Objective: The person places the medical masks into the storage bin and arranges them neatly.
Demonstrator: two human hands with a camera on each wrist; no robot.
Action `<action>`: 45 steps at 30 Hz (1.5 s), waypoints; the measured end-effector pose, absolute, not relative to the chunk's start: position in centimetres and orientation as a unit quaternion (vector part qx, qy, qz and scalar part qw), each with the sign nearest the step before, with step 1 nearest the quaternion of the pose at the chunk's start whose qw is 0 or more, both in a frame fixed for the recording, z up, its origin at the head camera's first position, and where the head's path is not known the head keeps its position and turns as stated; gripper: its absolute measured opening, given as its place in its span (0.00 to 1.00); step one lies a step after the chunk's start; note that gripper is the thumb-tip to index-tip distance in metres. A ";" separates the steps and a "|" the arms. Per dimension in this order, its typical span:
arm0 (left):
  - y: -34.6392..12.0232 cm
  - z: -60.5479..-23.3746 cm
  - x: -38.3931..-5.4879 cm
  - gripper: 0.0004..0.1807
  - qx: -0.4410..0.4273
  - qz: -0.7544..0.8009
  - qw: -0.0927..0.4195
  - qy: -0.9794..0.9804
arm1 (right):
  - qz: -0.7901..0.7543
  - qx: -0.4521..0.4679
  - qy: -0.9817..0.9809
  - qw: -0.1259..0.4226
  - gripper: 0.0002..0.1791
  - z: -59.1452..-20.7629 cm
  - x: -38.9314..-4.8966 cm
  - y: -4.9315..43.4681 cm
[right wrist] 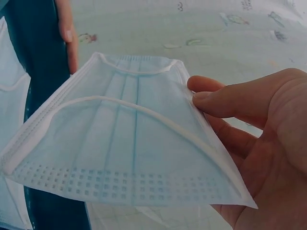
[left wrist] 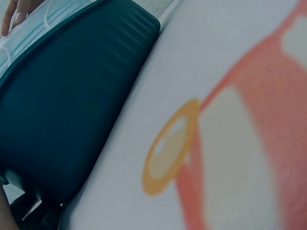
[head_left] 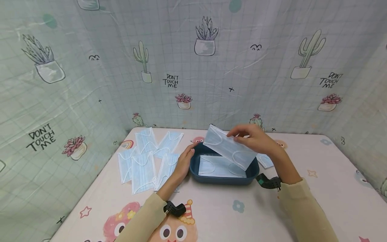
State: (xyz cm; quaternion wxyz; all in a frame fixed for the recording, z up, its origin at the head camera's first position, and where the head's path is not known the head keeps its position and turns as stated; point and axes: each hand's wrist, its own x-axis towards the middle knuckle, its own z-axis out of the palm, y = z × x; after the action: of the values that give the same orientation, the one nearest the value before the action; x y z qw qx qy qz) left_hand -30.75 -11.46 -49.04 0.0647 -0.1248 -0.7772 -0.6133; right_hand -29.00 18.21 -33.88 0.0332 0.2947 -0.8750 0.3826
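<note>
My right hand (head_left: 252, 137) pinches a light blue face mask (head_left: 226, 146) by its upper edge and holds it tilted over a dark blue bin (head_left: 223, 180). In the right wrist view, the thumb and forefinger (right wrist: 204, 98) grip that mask's edge, its ear loops hanging loose. Another face mask (head_left: 220, 166) lies flat inside the bin. My left hand (head_left: 181, 164) rests along the bin's left wall, fingers fairly straight against the outside. In the left wrist view, the bin wall (left wrist: 72, 96) hides most of that hand.
Several face masks (head_left: 143, 173) lie overlapping on the table left of the bin. One more mask (head_left: 264, 160) lies to its right, partly hidden by the right arm. The table (head_left: 317, 201) has a printed cover, and a patterned curtain (head_left: 260, 84) hangs behind it.
</note>
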 end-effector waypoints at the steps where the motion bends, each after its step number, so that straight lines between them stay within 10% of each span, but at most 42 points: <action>1: -11.5 -49.0 -30.7 0.23 -0.127 -0.614 0.066 -0.776 | 0.380 0.296 -0.876 0.033 0.14 -33.9 -29.0 18.1; 45: -11.7 -49.0 -30.4 0.24 -0.128 -0.615 0.057 -0.776 | 0.369 0.300 -0.880 0.008 0.15 -35.7 -30.0 17.4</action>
State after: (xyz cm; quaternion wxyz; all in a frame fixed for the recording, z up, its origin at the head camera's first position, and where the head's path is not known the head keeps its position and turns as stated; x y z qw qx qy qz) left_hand -30.42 -11.69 -49.03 0.0568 -0.1275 -0.7765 -0.6145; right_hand -29.97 17.40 -35.74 0.0083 0.3001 -0.8796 0.3690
